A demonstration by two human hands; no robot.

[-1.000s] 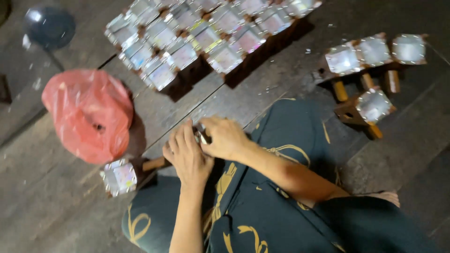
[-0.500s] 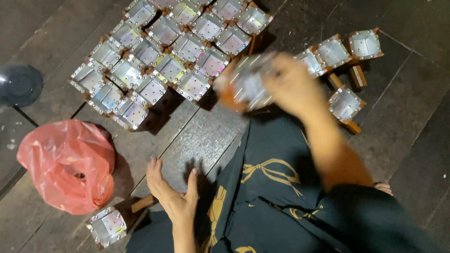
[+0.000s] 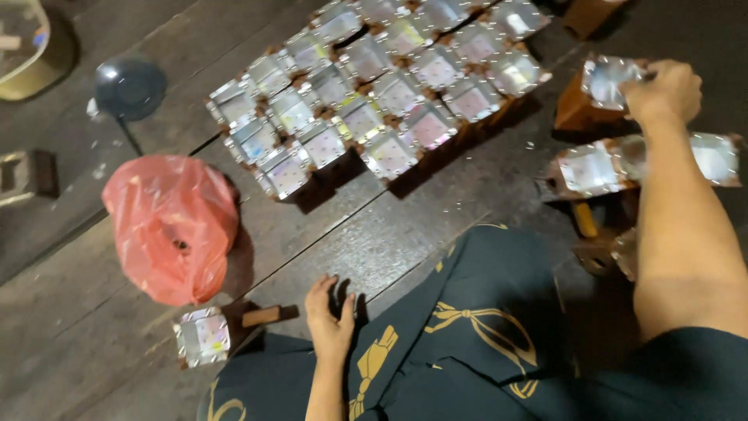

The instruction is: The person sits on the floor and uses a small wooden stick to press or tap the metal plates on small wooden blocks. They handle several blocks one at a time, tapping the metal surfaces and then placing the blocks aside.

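My right hand [image 3: 664,92] reaches out to the upper right and holds a small brown block topped with shiny foil [image 3: 598,93], set down beside a short row of similar foil-topped blocks [image 3: 592,170]. My left hand [image 3: 329,312] rests flat on the dark wooden floor [image 3: 389,234] near my knee, fingers apart, holding nothing. A large group of several foil-topped blocks [image 3: 374,101] stands in rows ahead of me. One single foil-topped block [image 3: 202,337] lies near my left hand, with a small wooden piece [image 3: 263,316] beside it.
A red plastic bag [image 3: 173,226] lies on the floor to the left. A dark round lid [image 3: 129,87] sits further back left. A yellowish container [image 3: 31,47] is at the top left corner. My lap is covered by dark cloth with a yellow pattern [image 3: 467,335].
Both hands were together at my lap; then my right hand carried a foil-topped block out to the right and set it by the right-hand row. My left hand dropped to the floor.
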